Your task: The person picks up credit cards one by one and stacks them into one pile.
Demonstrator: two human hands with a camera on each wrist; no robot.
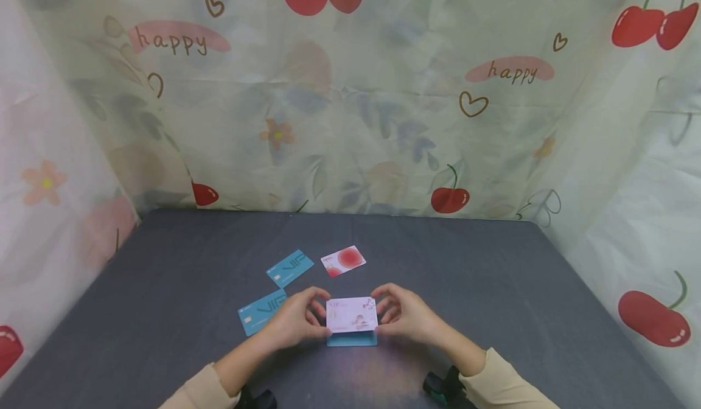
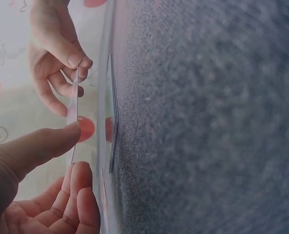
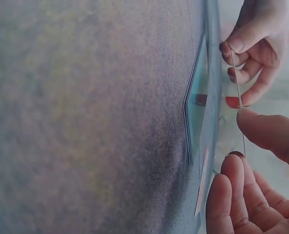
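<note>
Both hands hold a pale pink VIP card (image 1: 352,314) in the air by its two short ends. My left hand (image 1: 298,319) pinches the left end between thumb and fingers, and my right hand (image 1: 408,318) does the same at the right end. Below the card, on the table, lies a small stack of cards with a blue one on top (image 1: 352,340), mostly covered by the pink card in the head view. Seen edge-on in the left wrist view, the held card (image 2: 73,105) is clear of the stack (image 2: 113,117).
Beyond the hands a blue VIP card (image 1: 290,268) and a white card with red circles (image 1: 343,261) lie on the dark grey table (image 1: 465,263). Another blue VIP card (image 1: 258,313) lies by the left hand, partly behind it. A cherry-patterned curtain (image 1: 350,153) stands around the table.
</note>
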